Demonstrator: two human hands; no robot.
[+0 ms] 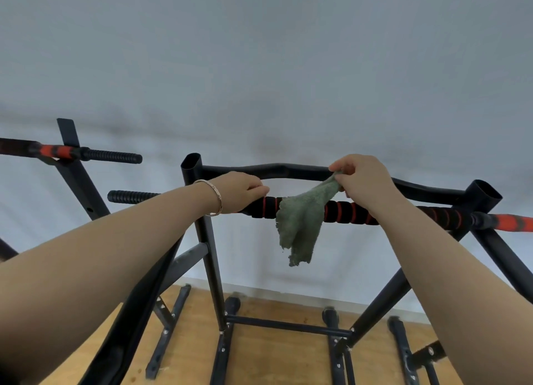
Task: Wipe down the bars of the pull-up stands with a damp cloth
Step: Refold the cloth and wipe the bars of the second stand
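Observation:
A black pull-up stand stands in front of me, its near bar [343, 213] wrapped in black and red foam. My left hand [240, 189] grips the left part of this bar, a bracelet on the wrist. My right hand [360, 179] pinches the top corner of a green cloth [300, 226] just above the bar. The cloth hangs down in front of the bar, covering a short stretch of it. Behind runs a bent black top bar [277, 169].
A second stand's foam-wrapped bar [86, 153] reaches in from the left. A ribbed black grip [131, 197] sticks out left of my wrist. Black uprights, braces and feet [288, 325] spread over the wooden floor below. A pale wall stands close behind.

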